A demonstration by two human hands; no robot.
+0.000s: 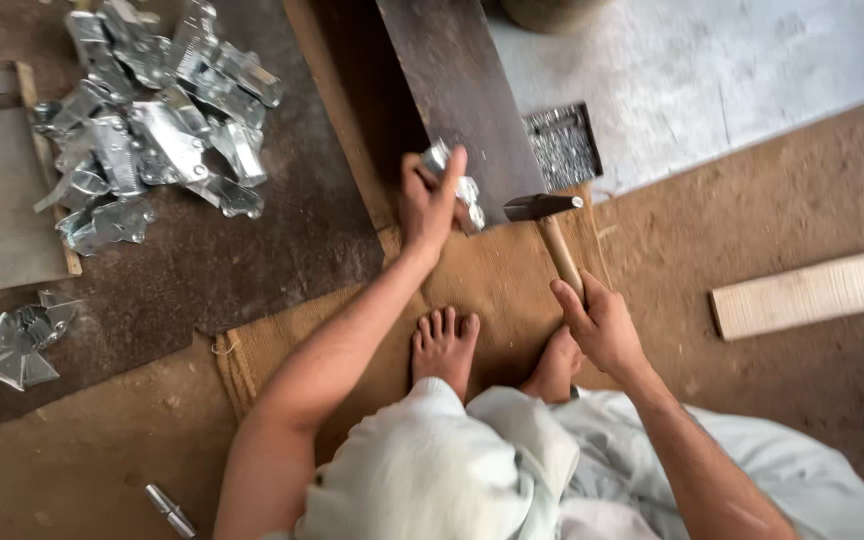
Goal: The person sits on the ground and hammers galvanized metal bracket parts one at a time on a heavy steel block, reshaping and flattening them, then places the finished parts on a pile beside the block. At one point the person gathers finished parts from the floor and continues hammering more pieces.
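Hammer (544,208) in my right hand (600,325), one only, wooden handle gripped tight near its end, steel head hovering just beside the shiny metal piece (464,190) that my left hand (427,200) pinches closed against the near edge of a dark plank (457,90). Both my bare feet rest on the burlap mat (497,275) below that piece. Up to my left lies one heap of like metal pieces (152,115), too tangled to count exactly, and near the left edge a smaller cluster (22,340) of about three. One flat tray of small nails (562,145) sits just beyond the hammer head. One pale wooden slat (812,290) lies on the dirt floor to my right, well apart.
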